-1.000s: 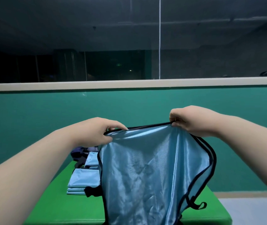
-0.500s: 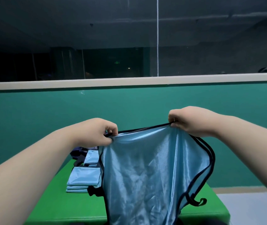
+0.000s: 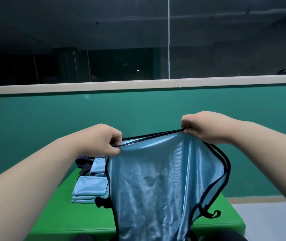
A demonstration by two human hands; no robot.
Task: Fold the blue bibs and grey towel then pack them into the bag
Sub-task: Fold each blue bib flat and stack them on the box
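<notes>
Above the green bench (image 3: 48, 220) a blue bib (image 3: 156, 188) is held up by its black-trimmed top edge, which is pinched in the curled fingers and thumb of the left hand (image 3: 102, 141) and the right hand (image 3: 205, 127); it is judged that the cloth is being hung flat for folding. A stack of folded bibs (image 3: 90, 188) is laid at the bench's far left, just before the dark bag (image 3: 82, 160). Whether the blue piece at the bag lies inside it cannot be told, and no grey towel is seen.
</notes>
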